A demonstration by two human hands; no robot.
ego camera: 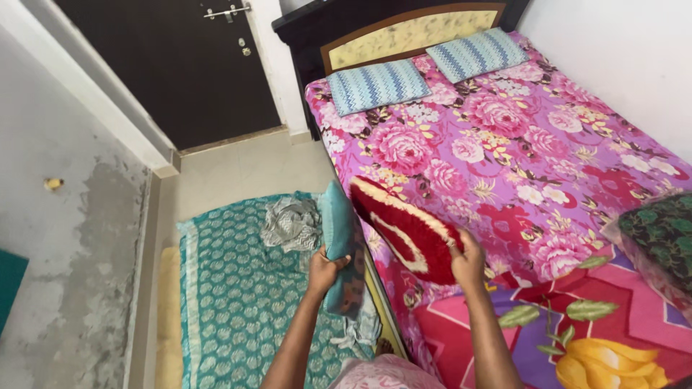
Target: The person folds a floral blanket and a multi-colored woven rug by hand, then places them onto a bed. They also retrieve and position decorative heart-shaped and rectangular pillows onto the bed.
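Observation:
My left hand [326, 268] grips a teal cushion [339, 238], held upright at the near left edge of the bed. Against the lower edge of a red heart-shaped cushion [407, 230] with a cream frill presses my right hand [469, 265], which holds the cushion tilted over the bed's edge. The two cushions are side by side, almost touching. Beneath them lies the bed [519, 151] with its pink and purple floral sheet.
Two blue zigzag pillows [378, 85] [476, 53] rest at the headboard. A bright flower-print blanket [577, 331] covers the bed's near end, with a dark green folded cloth [659, 230] at right. A teal floor mattress [245, 295] carries a crumpled grey cloth [291, 223]. A dark door [173, 65] stands behind.

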